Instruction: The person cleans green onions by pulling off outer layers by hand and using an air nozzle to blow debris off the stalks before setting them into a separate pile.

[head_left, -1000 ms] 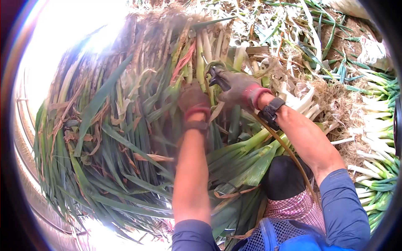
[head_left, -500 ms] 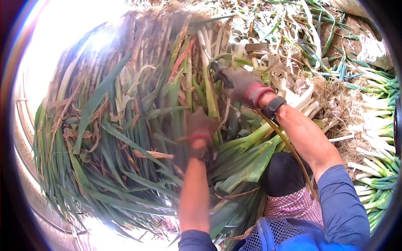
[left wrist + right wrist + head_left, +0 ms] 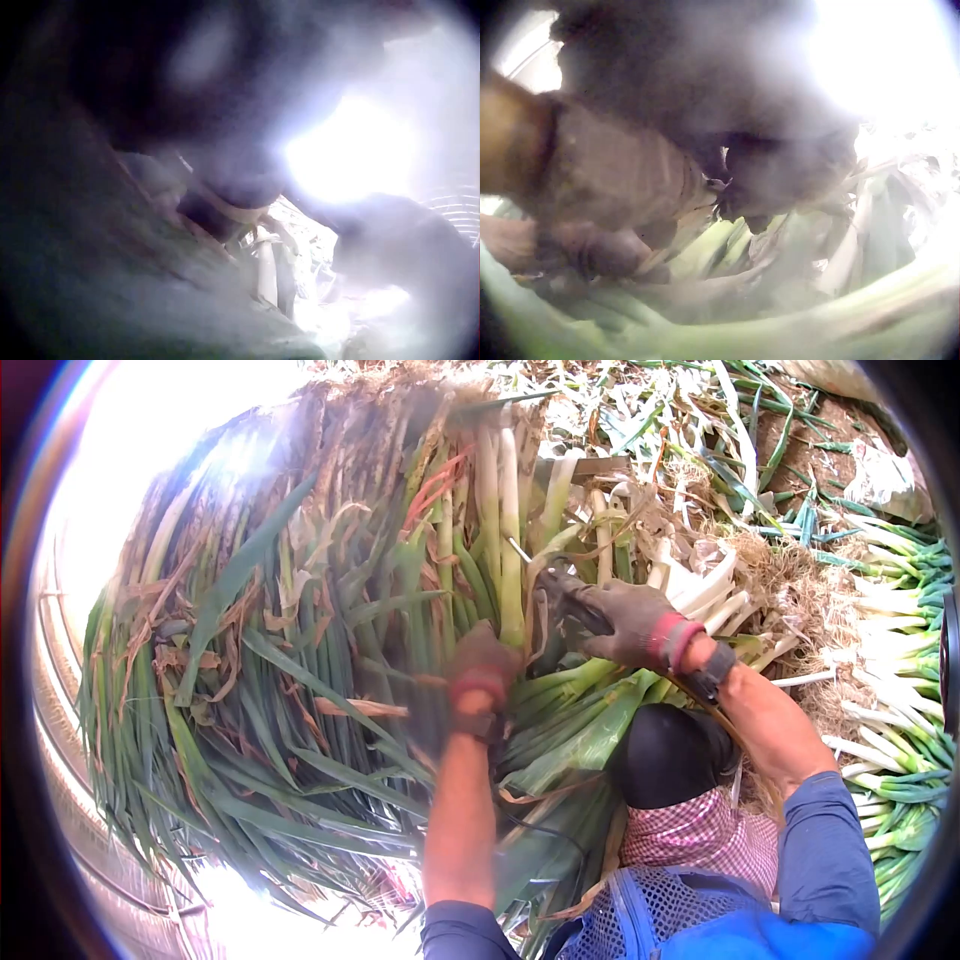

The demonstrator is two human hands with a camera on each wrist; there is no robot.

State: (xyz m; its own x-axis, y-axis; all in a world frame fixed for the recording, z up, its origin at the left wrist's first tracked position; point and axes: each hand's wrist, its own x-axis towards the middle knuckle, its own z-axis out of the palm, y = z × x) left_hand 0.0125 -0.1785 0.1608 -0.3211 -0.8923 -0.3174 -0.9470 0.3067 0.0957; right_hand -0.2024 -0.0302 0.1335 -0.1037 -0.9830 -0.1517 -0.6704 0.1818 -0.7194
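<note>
My gloved left hand (image 3: 484, 663) grips a leek (image 3: 510, 530) low on its pale stalk, the white end pointing away from me. My gloved right hand (image 3: 636, 622) holds a black air gun (image 3: 578, 602), its thin metal nozzle (image 3: 519, 549) beside that stalk. From the handle a brown hose runs back past my knee. A pale peeled leaf (image 3: 556, 544) bends off near the nozzle. Glare and dark blur fill most of the left wrist view. In the right wrist view, leek leaves (image 3: 712, 251) lie beneath the dark gloves.
A large pile of unpeeled leeks (image 3: 300, 630) spreads to my left. White-stalked leeks (image 3: 710, 585) lie right of the air gun, and more cleaned ones (image 3: 890, 760) line the far right. Roots and peelings (image 3: 790, 585) cover the ground. My knee (image 3: 668, 755) is close below.
My left hand has slid down the stalk toward me. My right hand has drawn the air gun back toward me and to the right, and more of the pale stalk shows.
</note>
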